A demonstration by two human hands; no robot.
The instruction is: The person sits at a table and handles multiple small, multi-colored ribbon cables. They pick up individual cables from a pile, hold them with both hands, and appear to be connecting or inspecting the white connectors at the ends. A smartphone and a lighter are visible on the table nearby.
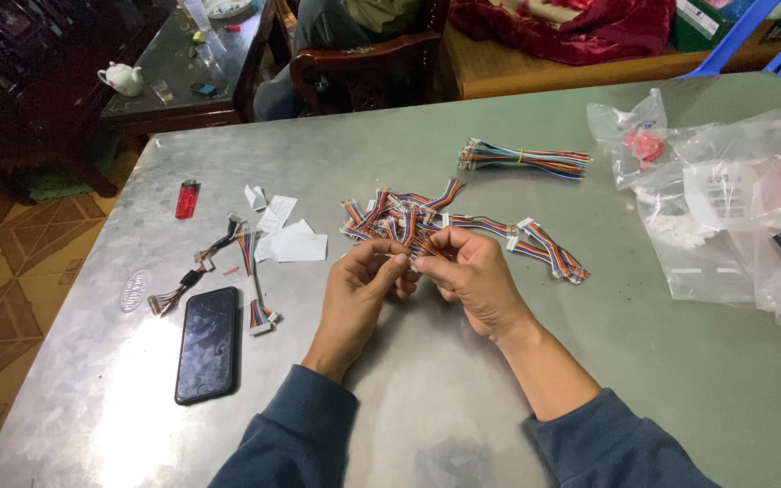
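My left hand (361, 289) and my right hand (469, 271) meet over the metal table (409, 398), fingertips pinched together on a short rainbow ribbon cable (419, 248) with a white connector. Just beyond the fingers lies a loose pile of similar ribbon cables (399, 217). More of these cables (549, 250) trail off to the right of my right hand. A tied bundle of longer ribbon cables (526, 160) lies farther back.
A black phone (207, 342) lies face up at the left, with a few wire pieces (250, 271), paper scraps (293, 242) and a red lighter (187, 199) near it. Clear plastic bags (725, 199) cover the right side. A wooden chair (363, 72) stands behind the table.
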